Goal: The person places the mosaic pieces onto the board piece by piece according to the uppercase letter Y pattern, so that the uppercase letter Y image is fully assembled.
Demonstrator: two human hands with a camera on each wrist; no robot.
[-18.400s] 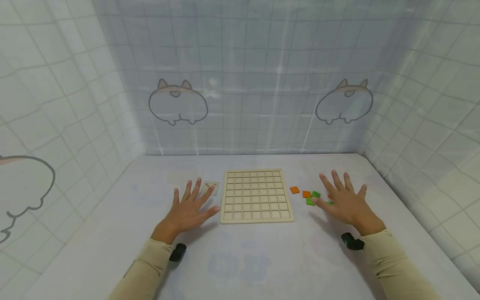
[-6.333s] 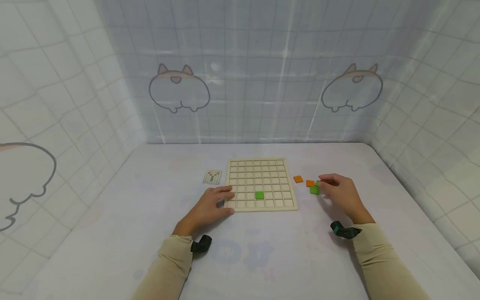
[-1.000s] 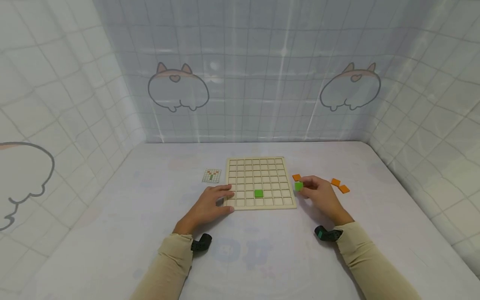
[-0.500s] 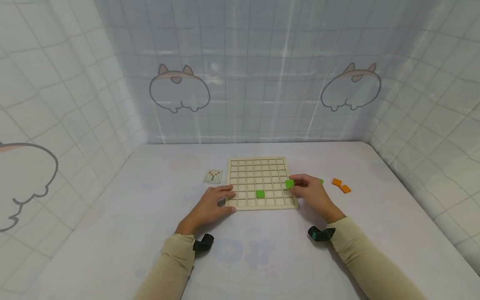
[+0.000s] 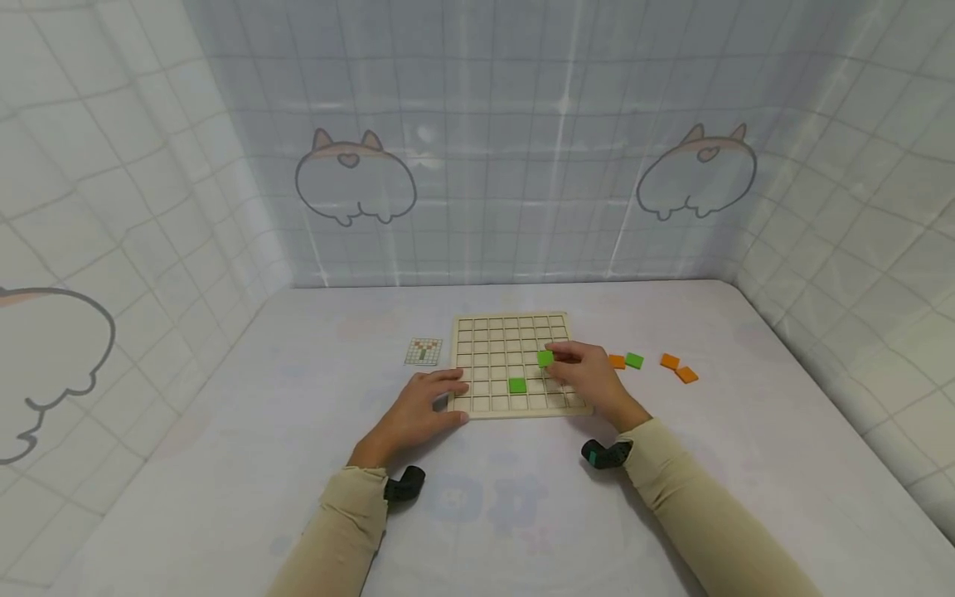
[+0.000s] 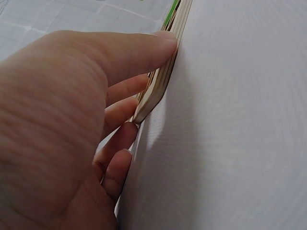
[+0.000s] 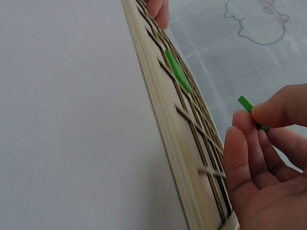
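A pale wooden grid board (image 5: 483,405) lies flat on the table. My left hand (image 5: 412,412) rests at its front-left corner, thumb (image 6: 165,43) against the front edge and fingertips on the left side. Over the board's right half, my right hand (image 5: 593,377) pinches a green square tile (image 5: 545,358) between thumb and fingers; the right wrist view shows this green tile (image 7: 245,103) raised above the board and tilted. Another green tile (image 5: 518,385) sits in a cell in the second row from the front.
Right of the board lie an orange tile (image 5: 617,361), a green tile (image 5: 634,361) and two more orange tiles (image 5: 670,361). A small pattern card (image 5: 424,351) with a coloured grid lies left of the board. Tile-patterned curtains surround the white table (image 5: 492,514).
My right hand has carried the pinched green tile leftward from beside the board to over its right half, uncovering tiles on the right. My left hand has stayed at the corner.
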